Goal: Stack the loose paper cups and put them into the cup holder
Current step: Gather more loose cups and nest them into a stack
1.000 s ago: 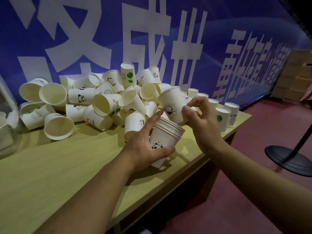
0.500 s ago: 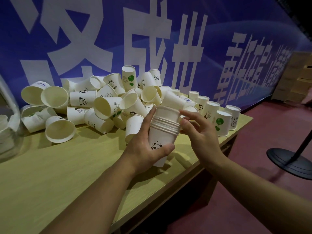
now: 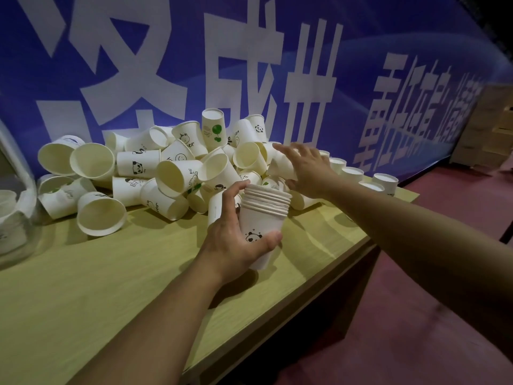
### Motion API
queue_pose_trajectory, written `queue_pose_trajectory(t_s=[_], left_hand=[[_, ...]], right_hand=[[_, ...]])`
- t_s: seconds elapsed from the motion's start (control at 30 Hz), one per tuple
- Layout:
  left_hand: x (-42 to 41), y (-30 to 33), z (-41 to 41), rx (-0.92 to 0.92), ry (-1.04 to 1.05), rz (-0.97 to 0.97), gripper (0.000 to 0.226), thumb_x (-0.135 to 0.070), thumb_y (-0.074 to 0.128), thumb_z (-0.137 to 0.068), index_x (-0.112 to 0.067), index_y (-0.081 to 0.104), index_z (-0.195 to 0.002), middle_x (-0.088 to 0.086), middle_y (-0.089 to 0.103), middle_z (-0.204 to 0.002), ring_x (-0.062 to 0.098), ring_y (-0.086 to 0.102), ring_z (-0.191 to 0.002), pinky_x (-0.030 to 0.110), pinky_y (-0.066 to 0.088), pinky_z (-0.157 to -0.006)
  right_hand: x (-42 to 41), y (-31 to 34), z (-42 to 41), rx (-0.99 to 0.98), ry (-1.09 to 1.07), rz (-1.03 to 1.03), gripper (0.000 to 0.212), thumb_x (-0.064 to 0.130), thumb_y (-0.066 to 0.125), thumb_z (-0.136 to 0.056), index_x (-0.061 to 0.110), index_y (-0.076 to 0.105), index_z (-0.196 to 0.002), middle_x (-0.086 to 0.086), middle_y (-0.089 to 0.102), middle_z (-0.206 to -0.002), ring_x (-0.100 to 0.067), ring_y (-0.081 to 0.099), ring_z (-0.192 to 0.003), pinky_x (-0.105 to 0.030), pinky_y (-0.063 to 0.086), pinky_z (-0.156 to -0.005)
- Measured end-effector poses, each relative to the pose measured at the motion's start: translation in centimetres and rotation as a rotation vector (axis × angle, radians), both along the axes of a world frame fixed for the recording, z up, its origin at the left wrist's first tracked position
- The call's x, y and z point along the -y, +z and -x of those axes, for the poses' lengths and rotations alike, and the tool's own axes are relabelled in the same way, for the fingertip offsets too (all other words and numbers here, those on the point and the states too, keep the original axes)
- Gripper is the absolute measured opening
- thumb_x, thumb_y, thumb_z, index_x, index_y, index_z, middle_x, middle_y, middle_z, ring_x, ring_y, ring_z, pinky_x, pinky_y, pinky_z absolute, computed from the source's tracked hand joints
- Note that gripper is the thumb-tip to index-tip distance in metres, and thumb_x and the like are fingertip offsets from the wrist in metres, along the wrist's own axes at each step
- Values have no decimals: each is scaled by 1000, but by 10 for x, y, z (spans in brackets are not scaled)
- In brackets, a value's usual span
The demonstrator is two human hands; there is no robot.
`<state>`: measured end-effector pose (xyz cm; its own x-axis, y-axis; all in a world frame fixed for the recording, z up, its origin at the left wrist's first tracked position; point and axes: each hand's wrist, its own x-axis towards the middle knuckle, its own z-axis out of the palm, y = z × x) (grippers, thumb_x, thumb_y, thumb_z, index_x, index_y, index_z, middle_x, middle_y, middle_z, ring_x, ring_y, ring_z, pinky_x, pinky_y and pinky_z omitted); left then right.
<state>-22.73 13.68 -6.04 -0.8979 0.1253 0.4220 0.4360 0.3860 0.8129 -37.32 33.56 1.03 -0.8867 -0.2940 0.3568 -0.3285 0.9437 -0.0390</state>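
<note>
A blue banner (image 3: 347, 45) with big white characters fills the background behind everything. In front of it runs a yellow-green worktop (image 3: 91, 287), its right edge falling away to a dark red floor (image 3: 416, 343). At the far right stand pale stacked boxes (image 3: 488, 126), blurred.

On the far side of the worktop, against the banner, lies a pile of loose cups (image 3: 172, 165), white paper, tumbled on their sides and upside down, some printed with pandas, smiley faces or a green balloon. To the right of the pile a row of cups (image 3: 358, 173) stands upside down along the back edge, running toward the worktop's corner.

At the left edge a clear curved container (image 3: 16, 207) rests on the worktop with white cups dimly seen inside; its shape is cut off by the frame.

Near the middle, above the worktop, the left hand (image 3: 236, 243) holds a stack (image 3: 263, 215) of nested cups upright, mouth up, a panda print on the lowest cup. Its fingers are curled round the stack, thumb across the front below the panda, forefinger up by the rims.

The right hand (image 3: 308, 170) is stretched out over the right side of the pile, fingers spread apart and fairly straight, lying over a tilted cup (image 3: 280, 166); whether they actually press on it I cannot tell.
</note>
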Motion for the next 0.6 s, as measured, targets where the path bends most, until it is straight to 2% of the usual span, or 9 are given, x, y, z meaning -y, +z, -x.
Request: queue_pose_trajectory(t_s=[0.1,0.2,0.27,0.37,0.43,0.5,0.6], left_hand=[[-1,1,-1,-20,-8,20,104,-66,71,-60,-65,5,-140,-8,55,-128,14,66,-96,36,60,-79],[-3,3,-2,-28,-23,56,106,-64,71,-62,-74,-1,-138,-14,43,-142,15,60,-111,39,56,-92],[-3,3,-3,-22,-24,67,103,-62,73,-63,-72,4,-139,-12,48,-140,12,61,-109,40,56,-92],[-3,2,-2,-18,-23,73,103,-63,73,-61,-68,10,-142,-14,52,-135,11,61,-106,41,56,-91],[-4,2,-2,-10,-22,76,103,-66,71,-59,-68,10,-142,-17,51,-132,13,61,-107,43,56,-92],[-5,2,-3,-3,-20,89,104,-66,72,-59,-69,9,-142,-18,49,-130,12,60,-106,43,56,-91],[-5,0,-2,-18,-29,123,106,-55,81,-70,-67,5,-144,-12,48,-136,8,58,-105,36,56,-88]], right_hand=[[3,3,16,51,-24,-83,84,41,69,-90,44,15,-155,-8,23,-162,-38,28,-144,-65,23,-113],[6,3,20,64,-44,-40,78,36,74,-88,41,27,-150,-8,37,-154,-37,44,-134,-60,35,-109],[7,4,14,23,-33,39,78,32,77,-86,37,31,-148,-9,42,-149,-35,50,-127,-54,44,-103],[7,8,-9,-59,31,302,79,26,79,-83,33,34,-147,-8,43,-147,-32,51,-124,-41,50,-93],[7,11,-32,-83,105,518,80,24,81,-82,32,34,-146,-6,45,-144,-29,54,-120,-38,53,-92],[8,13,-58,-61,171,700,80,22,80,-82,33,32,-146,0,47,-134,-22,59,-107,-38,60,-84],[6,15,-96,24,239,942,79,23,77,-85,36,30,-146,11,45,-120,-10,61,-93,-28,58,-72]])
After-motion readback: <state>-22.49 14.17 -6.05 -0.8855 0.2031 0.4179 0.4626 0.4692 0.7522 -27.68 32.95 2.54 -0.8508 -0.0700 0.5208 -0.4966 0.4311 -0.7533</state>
